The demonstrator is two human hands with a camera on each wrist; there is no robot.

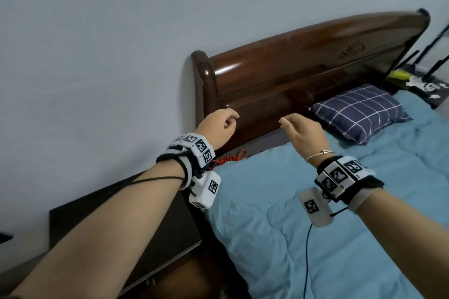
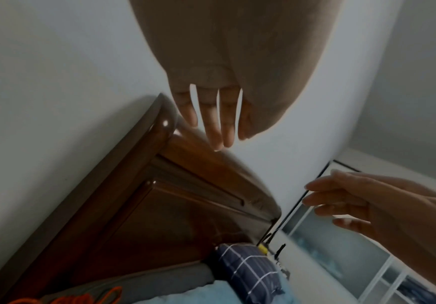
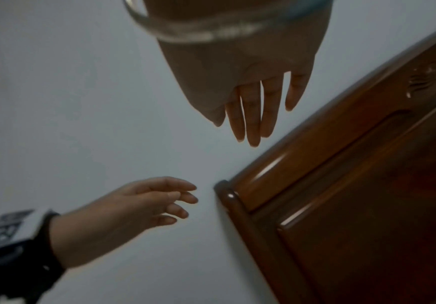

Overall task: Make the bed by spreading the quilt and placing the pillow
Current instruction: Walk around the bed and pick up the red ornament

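Observation:
A light blue quilt [image 1: 303, 213] lies spread flat over the bed. A navy pillow [image 1: 359, 113] with a white grid sits at the bed's head, on the right, against the wooden headboard [image 1: 303, 63]; the left wrist view also catches the pillow [image 2: 248, 267]. Both my hands hover in the air above the quilt's near left corner, in front of the headboard. My left hand [image 1: 222, 124] hangs with relaxed fingers [image 2: 219, 123] and holds nothing. My right hand [image 1: 296, 128] is likewise empty, its fingers [image 3: 253, 115] loosely extended.
A dark bedside cabinet [image 1: 121, 226] stands left of the bed against the pale wall. An orange-red cord [image 1: 230, 159] lies at the gap by the headboard. A cluttered dark table [image 1: 425, 85] with black stands sits past the bed's far side.

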